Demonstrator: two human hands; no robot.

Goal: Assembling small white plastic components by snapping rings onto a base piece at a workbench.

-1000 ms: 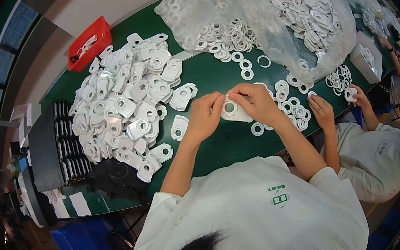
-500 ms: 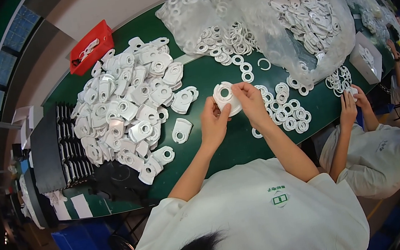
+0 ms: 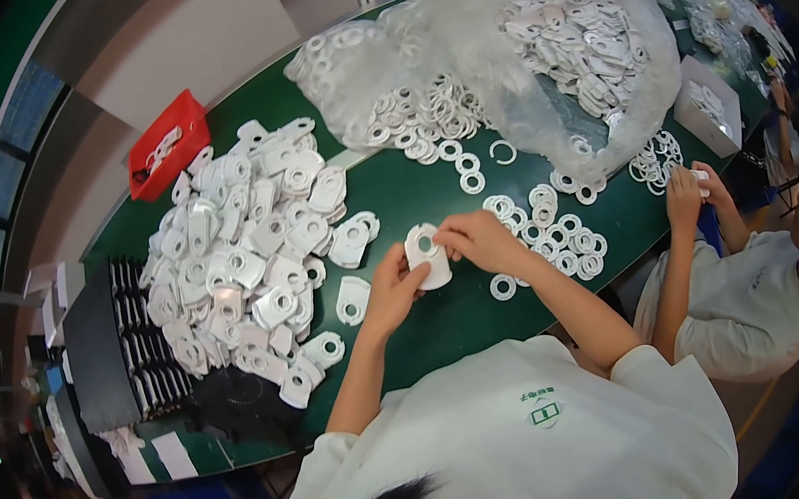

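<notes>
Left hand (image 3: 392, 291) pinches a white holed plate (image 3: 436, 271) between thumb and fingers above the green table (image 3: 422, 342); right hand (image 3: 483, 241) brings its fingertips to the plate's two-o'clock edge, though I cannot tell whether they grip. From the plate, a heap of similar plates (image 3: 220, 263) spreads at nine o'clock, white rings (image 3: 563, 240) lie at three, and a clear bag (image 3: 461, 24) sits toward one.

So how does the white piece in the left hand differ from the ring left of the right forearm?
The white piece is a larger, elongated plate; the ring, a smaller round band.
The white piece is held in the left hand; the ring lies on the green table.
Both are white with a round hole.
</notes>
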